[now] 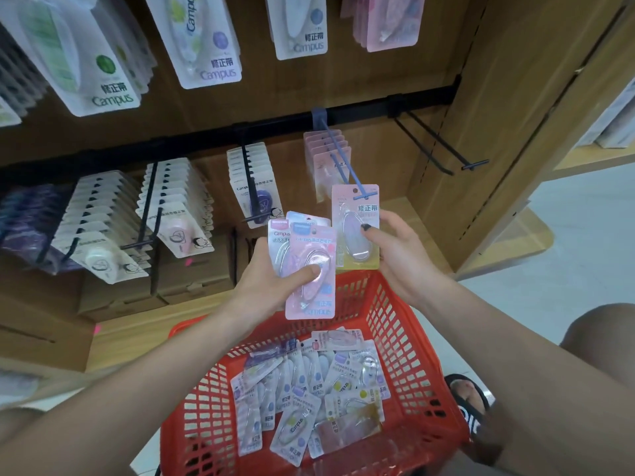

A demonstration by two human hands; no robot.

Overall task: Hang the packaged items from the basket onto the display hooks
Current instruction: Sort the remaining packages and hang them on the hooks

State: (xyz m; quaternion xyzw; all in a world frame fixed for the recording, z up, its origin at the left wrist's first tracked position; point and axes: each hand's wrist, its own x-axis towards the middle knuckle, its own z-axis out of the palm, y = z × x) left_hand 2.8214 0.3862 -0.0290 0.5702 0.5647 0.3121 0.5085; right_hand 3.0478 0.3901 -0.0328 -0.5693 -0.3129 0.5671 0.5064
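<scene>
The pink-and-yellow pack (356, 226) sits right at the tip of the blue hook (347, 166), its punched hole near the hook's crossbar, so this looks like the threading step for one more item. The right hand (395, 255) pinches the pack by its lower edge, thumb across the clear blister. To my eye the next move calls for lining the hole up with the hook tip and sliding the card back toward the pink packs (326, 149) already hanging there.

The pack is a flat card, pink on top and yellow below, with an oval blister and printed characters. The left hand (271, 280) grips a small fan of pastel packs (309, 262), thumb pressed on the front one. Below them, the red basket (405, 324) holds a loose heap of more packs (309, 400). An empty black hook (443, 149) juts out on the right.
</scene>
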